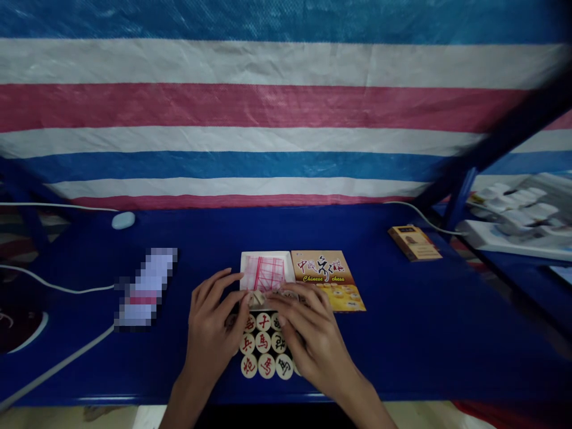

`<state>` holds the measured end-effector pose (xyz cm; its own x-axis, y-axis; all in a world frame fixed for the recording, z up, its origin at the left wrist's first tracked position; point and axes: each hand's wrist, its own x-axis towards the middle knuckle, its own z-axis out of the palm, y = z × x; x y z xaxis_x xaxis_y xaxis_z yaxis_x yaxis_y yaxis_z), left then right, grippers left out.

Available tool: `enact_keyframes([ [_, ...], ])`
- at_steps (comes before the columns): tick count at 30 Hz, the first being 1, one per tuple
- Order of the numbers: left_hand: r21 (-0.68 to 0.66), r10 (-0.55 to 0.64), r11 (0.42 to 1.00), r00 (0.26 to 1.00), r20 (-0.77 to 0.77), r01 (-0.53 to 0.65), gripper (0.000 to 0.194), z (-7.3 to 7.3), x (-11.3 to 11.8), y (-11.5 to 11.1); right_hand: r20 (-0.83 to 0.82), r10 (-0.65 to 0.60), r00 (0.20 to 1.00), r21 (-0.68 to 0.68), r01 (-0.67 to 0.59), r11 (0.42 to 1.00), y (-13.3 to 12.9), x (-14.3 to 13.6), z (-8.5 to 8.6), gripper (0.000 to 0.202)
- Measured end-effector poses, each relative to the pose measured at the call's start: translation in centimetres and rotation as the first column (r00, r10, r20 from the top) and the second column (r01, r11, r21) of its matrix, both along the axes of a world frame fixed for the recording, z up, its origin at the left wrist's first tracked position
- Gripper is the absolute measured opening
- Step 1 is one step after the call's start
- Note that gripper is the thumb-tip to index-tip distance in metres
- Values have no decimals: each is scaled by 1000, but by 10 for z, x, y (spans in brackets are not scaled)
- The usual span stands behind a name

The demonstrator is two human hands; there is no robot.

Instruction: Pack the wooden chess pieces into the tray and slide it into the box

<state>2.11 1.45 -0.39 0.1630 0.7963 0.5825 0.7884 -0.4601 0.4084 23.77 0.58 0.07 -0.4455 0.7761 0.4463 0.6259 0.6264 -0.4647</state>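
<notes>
I read "Chinese chess" on the cover (328,280) at one o'clock. My left hand (218,316) and right hand (313,333), fingers half-curled, pinch chess pieces (257,298) between them.

Chinese chess box lid (353,268): "中國象棋" and, below it, "Chinese chess" are printed.
Red chess pieces (263,341): 炮, 兵 and 馬 can be read.
Black chess piece (284,366): 馬 is marked.
Small carton (413,243): print cannot be read.

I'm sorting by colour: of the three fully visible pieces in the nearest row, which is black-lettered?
The rightmost piece: its character is black, while the left piece and middle piece bear red ones.
</notes>
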Motion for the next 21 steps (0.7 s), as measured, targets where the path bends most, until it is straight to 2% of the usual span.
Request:
enact_keyframes([
  [3, 41, 4, 999, 1000, -3, -4, 11, 1, 0, 0, 33, 28, 999, 4, -28, 1000, 0, -1, 2, 44],
  [7, 19, -34, 999, 998, -48, 35, 15, 2, 1, -1, 87, 51, 995, -18, -50, 999, 2, -5, 7, 43],
  [13, -27, -12, 1000, 999, 36, 13, 18, 2, 0, -3, 106, 44, 993, -20, -42, 999, 3, -7, 6, 41],
  [21, -7, 4, 1000, 992, 126, -4, 19, 0, -2, -3, 91, 31, 995, 6, -32, 999, 2, -2, 4, 46],
])
